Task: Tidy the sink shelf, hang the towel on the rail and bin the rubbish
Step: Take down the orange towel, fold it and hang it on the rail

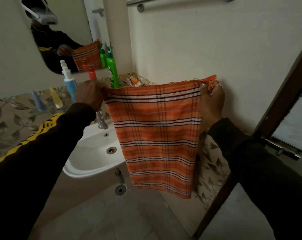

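Observation:
An orange towel [157, 135] with white and dark stripes hangs spread out in front of me, over the right side of the sink. My left hand [90, 95] grips its top left corner and my right hand [211, 103] pinches its top right corner. The metal towel rail [172, 0] runs along the wall high above the towel. On the glass shelf [48, 110] stand a green pump bottle [113, 70], a red bottle [92, 71] and a white-and-blue spray bottle [69, 78]. A blue tube [37, 101] and a yellow tube [55, 97] lie there too. Crumpled wrappers [133, 81] sit at the shelf's right end.
A white sink [94, 153] with a chrome tap [100, 121] sits below the shelf. A mirror [42, 32] hangs above it. A dark wooden door [276, 110] with a metal handle [283, 148] stands open at the right. Grey tiled floor [112, 213] lies below.

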`<state>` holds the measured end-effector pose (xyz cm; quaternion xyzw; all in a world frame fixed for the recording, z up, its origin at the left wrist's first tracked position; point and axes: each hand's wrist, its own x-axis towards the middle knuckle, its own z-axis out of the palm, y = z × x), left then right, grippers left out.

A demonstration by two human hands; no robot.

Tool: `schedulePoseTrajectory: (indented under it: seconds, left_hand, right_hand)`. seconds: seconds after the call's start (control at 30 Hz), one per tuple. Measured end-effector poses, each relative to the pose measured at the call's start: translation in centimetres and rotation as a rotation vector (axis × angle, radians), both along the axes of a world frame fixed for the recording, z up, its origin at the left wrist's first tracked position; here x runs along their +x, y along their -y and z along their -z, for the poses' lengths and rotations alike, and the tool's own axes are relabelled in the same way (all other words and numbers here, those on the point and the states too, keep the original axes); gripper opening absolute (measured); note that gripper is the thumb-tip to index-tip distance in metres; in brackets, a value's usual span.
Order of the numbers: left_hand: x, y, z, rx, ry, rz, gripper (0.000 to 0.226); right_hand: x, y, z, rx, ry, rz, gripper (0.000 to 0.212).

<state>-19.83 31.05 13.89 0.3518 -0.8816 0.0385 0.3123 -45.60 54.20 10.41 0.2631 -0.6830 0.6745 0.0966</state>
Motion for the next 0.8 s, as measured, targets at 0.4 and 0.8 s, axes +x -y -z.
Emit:
schedulePoseTrajectory:
  seconds: [0.4, 0.8]
  left_hand:
    - [-2.6, -0.2, 0.2, -0.106, 0.038, -0.016, 0.017]
    - [-4.0, -0.9, 0.5, 0.047, 0.001, -0.008, 0.013]
  right_hand:
    - [-1.1, -2.3, 0.5, -0.052, 0.097, 0.045, 0.012]
    - [-1.2, -3.0, 1.6, -0.012, 0.125, 0.1, 0.012]
